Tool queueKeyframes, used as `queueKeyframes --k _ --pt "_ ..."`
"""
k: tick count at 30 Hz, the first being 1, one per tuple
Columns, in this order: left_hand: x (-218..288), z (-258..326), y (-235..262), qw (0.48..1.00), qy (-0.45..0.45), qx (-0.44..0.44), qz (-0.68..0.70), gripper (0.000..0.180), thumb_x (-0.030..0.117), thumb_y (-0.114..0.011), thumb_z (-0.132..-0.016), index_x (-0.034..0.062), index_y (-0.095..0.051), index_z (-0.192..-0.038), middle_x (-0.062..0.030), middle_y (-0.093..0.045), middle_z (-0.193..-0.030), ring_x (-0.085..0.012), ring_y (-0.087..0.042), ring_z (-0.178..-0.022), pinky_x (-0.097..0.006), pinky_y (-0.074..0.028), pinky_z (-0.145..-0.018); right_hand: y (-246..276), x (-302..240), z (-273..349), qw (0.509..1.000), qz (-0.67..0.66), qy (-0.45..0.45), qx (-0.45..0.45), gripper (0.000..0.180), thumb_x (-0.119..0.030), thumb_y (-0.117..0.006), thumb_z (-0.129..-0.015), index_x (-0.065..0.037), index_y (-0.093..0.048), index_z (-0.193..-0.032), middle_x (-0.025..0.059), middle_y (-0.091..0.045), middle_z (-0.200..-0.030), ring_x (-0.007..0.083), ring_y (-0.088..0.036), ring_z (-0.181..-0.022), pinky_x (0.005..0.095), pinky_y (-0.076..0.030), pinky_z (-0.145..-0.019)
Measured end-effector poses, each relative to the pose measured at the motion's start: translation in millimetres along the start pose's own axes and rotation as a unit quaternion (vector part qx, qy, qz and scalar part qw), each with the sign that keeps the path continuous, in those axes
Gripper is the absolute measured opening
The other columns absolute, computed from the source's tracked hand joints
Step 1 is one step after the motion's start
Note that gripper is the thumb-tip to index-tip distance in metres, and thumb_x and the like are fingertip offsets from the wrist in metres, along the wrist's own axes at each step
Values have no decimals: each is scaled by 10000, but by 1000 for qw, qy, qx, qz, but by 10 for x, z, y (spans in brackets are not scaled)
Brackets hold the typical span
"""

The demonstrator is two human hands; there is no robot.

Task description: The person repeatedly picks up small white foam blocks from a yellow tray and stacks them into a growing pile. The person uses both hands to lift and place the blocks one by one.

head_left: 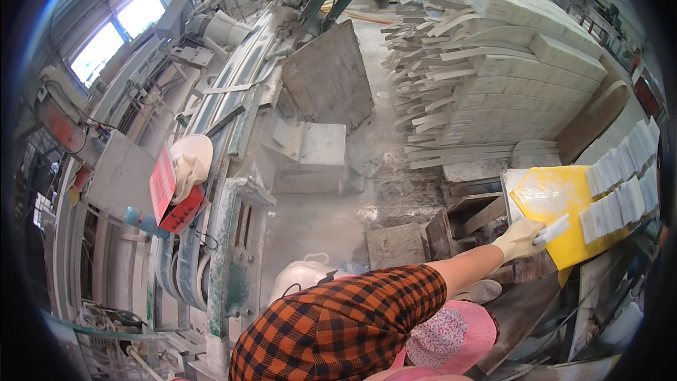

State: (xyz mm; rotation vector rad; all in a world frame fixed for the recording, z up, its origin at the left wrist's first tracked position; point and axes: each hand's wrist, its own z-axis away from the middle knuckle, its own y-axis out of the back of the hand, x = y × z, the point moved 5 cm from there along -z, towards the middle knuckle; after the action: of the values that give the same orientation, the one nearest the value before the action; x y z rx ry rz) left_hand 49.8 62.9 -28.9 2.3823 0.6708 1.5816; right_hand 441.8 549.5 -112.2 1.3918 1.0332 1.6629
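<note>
My left arm, in an orange-and-black checked sleeve, reaches across to the right. My left hand (520, 239), in a pale cream glove, is closed on the near end of a few short white strips (553, 231). The strips lie over a yellow sheet (553, 190) spread on a work surface. Beside them on that sheet, more white strips (613, 210) stand packed in two rows. The fingertips are partly hidden by the glove and the strips. My right hand is out of sight. Pink and floral cloth (451, 335) shows below my arm.
A tall stack of white slabs and strips (522, 92) rises ahead to the right, loose ends jutting left. A brown board (328, 74) leans near a pale block (323, 144). Machinery with rails runs along the left, bearing a red box (171, 194) and a pale hat (194, 152).
</note>
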Motion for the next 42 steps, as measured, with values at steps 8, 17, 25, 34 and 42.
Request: queueKeyframes --k 8,17,25,34,42 --pt "9 11 -9 999 -28 24 7 257 241 -724 -810 43 -614 -932 -214 -688 -823 -437 -677 -789 -510 -533 -705 40 -40 -5 1000 -17 -5 8 438 -340 -484 -971 -92 -756 -732 152 -721 -739 348 -672 -741 467 -489 -868" --pt "23 24 1 1000 -16 12 11 293 244 -747 -800 39 -610 -959 -207 -695 -853 -431 -680 -821 -507 -535 -724 -417 114 97 998 37 -9 -47 452 -328 -437 -992 -116 -753 -749 135 -727 -758 330 -680 -778 448 -484 -847" --pt "28 26 4 1000 -11 2 14 285 246 -742 -800 48 -609 -956 -202 -692 -856 -427 -680 -829 -501 -538 -733 -585 109 125 976 151 62 -142 307 -227 -442 -980 -182 -741 -927 49 -755 -958 227 -699 -937 413 -485 -918" --pt "9 41 -31 1000 -1 -1 14 286 251 -739 -806 46 -606 -954 -210 -689 -862 -435 -678 -836 -512 -536 -729 -155 -71 3 974 163 50 -151 281 -208 -486 -942 -199 -756 -864 47 -761 -917 204 -713 -928 405 -494 -878" --pt "0 47 -52 1000 -9 8 8 291 253 -742 -806 45 -602 -954 -212 -690 -871 -439 -676 -837 -513 -533 -731 -916 232 408 985 124 45 -110 170 -344 -621 -884 -245 -743 -949 9 -760 -971 172 -708 -981 394 -476 -928"
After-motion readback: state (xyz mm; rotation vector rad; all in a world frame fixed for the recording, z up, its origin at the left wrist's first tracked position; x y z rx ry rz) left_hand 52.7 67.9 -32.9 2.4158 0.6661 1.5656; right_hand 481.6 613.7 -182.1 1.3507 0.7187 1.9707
